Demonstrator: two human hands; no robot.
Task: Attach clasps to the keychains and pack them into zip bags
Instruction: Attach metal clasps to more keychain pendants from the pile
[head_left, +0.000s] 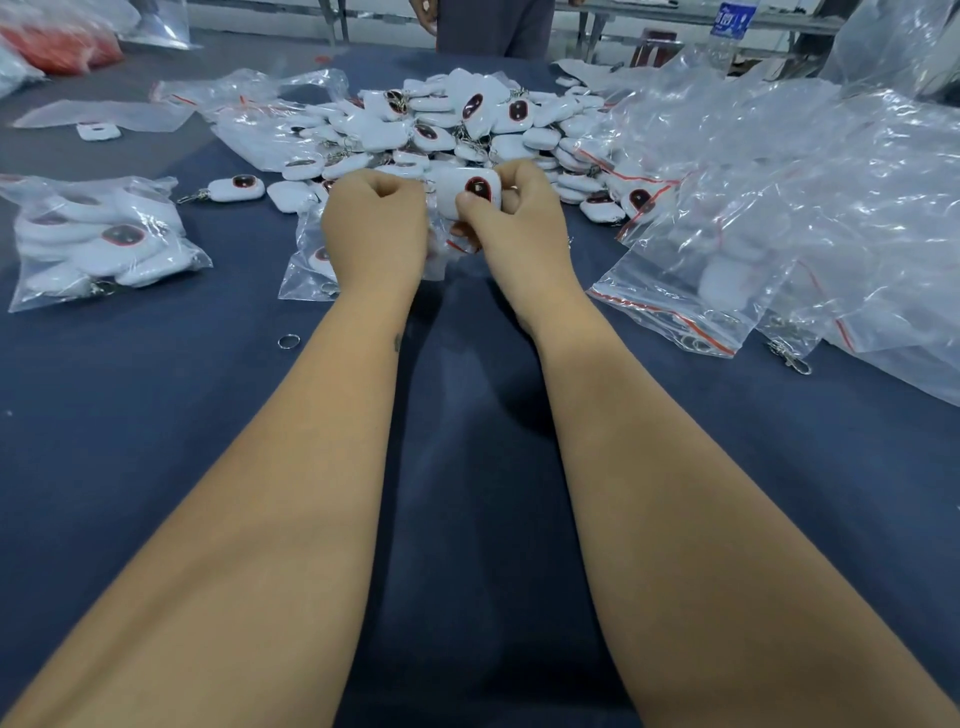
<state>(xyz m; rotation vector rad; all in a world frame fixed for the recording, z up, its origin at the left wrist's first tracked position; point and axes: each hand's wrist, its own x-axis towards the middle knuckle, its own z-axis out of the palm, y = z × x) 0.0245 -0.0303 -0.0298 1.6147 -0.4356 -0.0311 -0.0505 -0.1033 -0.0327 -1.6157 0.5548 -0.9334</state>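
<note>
1. Table (156, 415) cloth, dark blue, lies bare between and beside my two forearms; that is the only open room I see, running from the near edge up to the wrists.
2. Ahead, the way is closed by a heap of white keychains (441, 124) that spreads across the middle of the table.
3. On my right, a drift of empty clear zip bags (779, 208) with red seal strips reaches down to the forearm's side; a loose metal clasp (792, 356) lies at its near edge.
4. On my left sits a filled zip bag (98, 244) of keychains, well apart from the hands. A single keychain (234, 188) lies just beyond it, and a small split ring (289, 341) rests on the cloth near my left forearm.
5. My right hand (514, 218) has thumb and fingers curled round one white keychain with a dark red-rimmed oval (475, 189), held at the near foot of the heap.
6. My left hand (374, 223) is curled tight like a fist, right beside that keychain; I cannot tell what, if anything, it pinches.
7. Under both hands lies a partly filled zip bag (311, 265), touching the heap.
8. At the far edge a person (488, 26) stands, and a water bottle (730, 31) is at the far right.
</note>
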